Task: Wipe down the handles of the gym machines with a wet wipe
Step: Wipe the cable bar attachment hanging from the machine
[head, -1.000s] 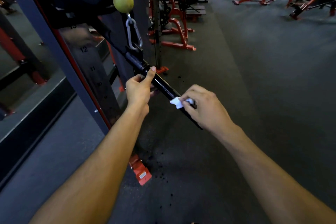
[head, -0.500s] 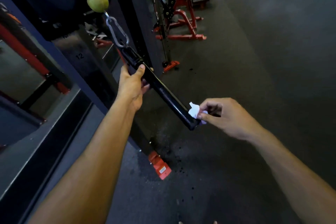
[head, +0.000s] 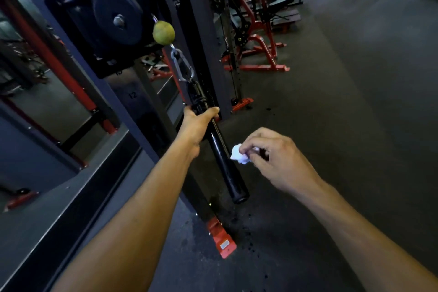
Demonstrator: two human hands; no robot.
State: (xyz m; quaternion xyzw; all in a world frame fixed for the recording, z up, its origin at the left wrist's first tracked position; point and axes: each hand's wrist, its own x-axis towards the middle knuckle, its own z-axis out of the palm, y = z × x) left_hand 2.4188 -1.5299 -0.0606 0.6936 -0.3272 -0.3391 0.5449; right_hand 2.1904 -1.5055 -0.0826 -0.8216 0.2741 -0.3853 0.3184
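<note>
Head view, items as found. Handle point(head: 221, 154): black bar, hanging tilted from a steel clip point(head: 182, 65) under a yellow-green ball point(head: 163, 32) on the cable machine point(head: 147, 19); its free end points down toward me. Left hand point(head: 198, 125): my fingers wrapped round the handle's upper end, thumb across the top, just below the clip. Wipe point(head: 239, 154): small white wad, crumpled, just beside the handle's middle on its right; I cannot tell if it touches the bar. Right hand point(head: 272, 156): my thumb and fingertips pinching the wipe, other fingers curled. Machine frame: dark upright with a round black pulley disc point(head: 117, 16), numbered plate reading 12 point(head: 132, 95), red foot point(head: 221, 239) on the floor below the handle. Floor point(head: 355, 125): dark rubber, with black specks near the red foot. Mirror point(head: 35, 78): at left, along the wall. Farther back: red-framed benches point(head: 265, 38) and racks, well apart from me
</note>
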